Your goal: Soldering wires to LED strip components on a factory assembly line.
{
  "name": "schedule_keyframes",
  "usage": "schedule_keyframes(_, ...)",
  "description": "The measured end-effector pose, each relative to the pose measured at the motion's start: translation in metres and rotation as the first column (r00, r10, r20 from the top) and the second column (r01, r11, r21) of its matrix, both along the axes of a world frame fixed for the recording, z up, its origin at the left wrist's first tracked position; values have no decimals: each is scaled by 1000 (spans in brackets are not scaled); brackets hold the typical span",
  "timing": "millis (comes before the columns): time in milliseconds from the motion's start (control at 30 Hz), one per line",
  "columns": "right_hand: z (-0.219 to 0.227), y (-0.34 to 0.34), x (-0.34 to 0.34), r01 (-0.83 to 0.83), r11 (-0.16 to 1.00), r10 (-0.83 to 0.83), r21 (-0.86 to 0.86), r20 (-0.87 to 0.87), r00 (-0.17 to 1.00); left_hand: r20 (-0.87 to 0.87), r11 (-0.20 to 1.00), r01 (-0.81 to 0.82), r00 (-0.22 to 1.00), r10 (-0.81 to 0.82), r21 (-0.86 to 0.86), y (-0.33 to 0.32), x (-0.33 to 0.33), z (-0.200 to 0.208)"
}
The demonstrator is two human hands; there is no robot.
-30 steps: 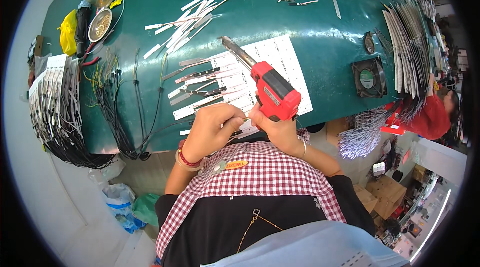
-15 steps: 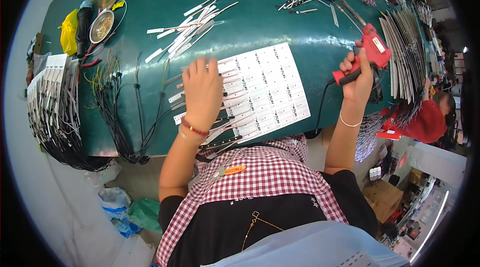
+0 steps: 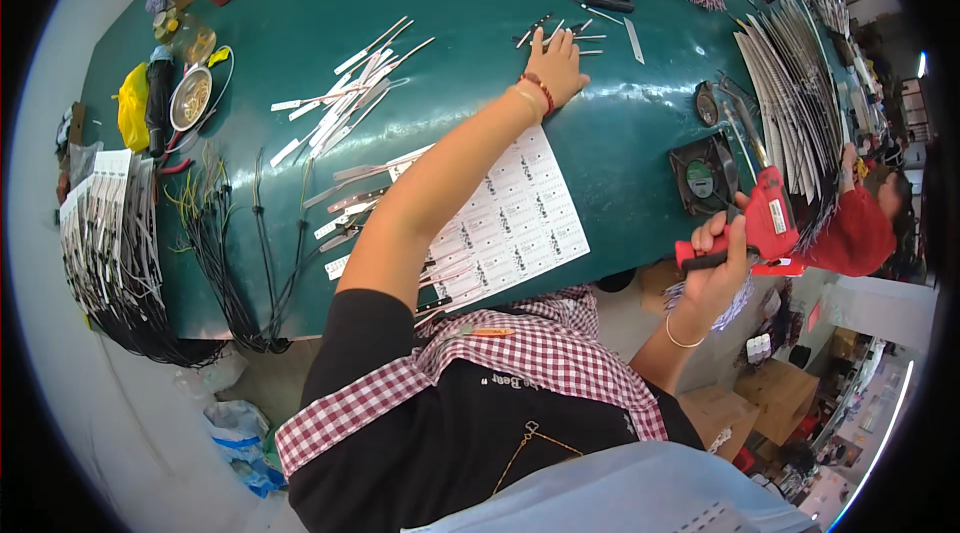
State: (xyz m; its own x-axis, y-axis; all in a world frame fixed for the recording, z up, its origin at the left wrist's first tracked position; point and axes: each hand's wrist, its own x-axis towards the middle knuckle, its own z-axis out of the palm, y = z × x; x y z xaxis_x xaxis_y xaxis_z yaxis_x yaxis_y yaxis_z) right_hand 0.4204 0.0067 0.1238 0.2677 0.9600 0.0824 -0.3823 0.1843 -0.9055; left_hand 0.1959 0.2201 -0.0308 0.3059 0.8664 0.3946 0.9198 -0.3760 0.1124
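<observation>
My left hand (image 3: 556, 65) reaches far across the green table, fingers spread over a small pile of short black and white strips (image 3: 592, 37). No strip is visibly gripped. At the table's right side, my right hand (image 3: 718, 255) is wrapped round the handle of a red soldering gun (image 3: 768, 218), whose long metal tip points up and away. Beneath my left forearm lies a white printed sheet of boards (image 3: 530, 218), partly hidden. Thin strips with wires (image 3: 347, 203) lie along the sheet's left edge.
Another pile of white strips with leads (image 3: 350, 98) lies left of centre. Black cable bundles (image 3: 235, 263) hang over the front edge. A metal bowl (image 3: 190, 101) stands at left. On the right are a small black fan (image 3: 703, 176) and a row of stacked strips (image 3: 790, 83).
My left hand has moved from the sheet's left edge to the far pile of short strips. My right hand has lowered and shifted slightly right with the soldering gun, uncovering the fan.
</observation>
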Motion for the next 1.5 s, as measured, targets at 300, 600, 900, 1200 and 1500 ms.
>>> schedule_keyframes(300, -2, 18, 12, -5, 1000, 5, -8, -61, 998, 2, 962, -125, 992, 128, 242, 13, -7, 12)
schedule_keyframes(600, -13, 11, 27, 20, 1000, -22, -18, -69, 997, -1, 954, -159, 986, 164, -253, 47, -14, 51)
schedule_keyframes(900, -13, 10, 33, 29, 999, -33, -36, -94, 995, -199, 925, -44, 979, -35, -377, 60, -16, 36)
schedule_keyframes(1200, -15, 10, 36, 32, 999, -36, -42, -98, 995, -98, 868, -168, 986, 138, -467, 76, -12, 86)
schedule_keyframes(1500, -20, 5, 36, 37, 997, -44, -65, -101, 994, -13, 936, 10, 1000, -16, -352, 67, -9, 73)
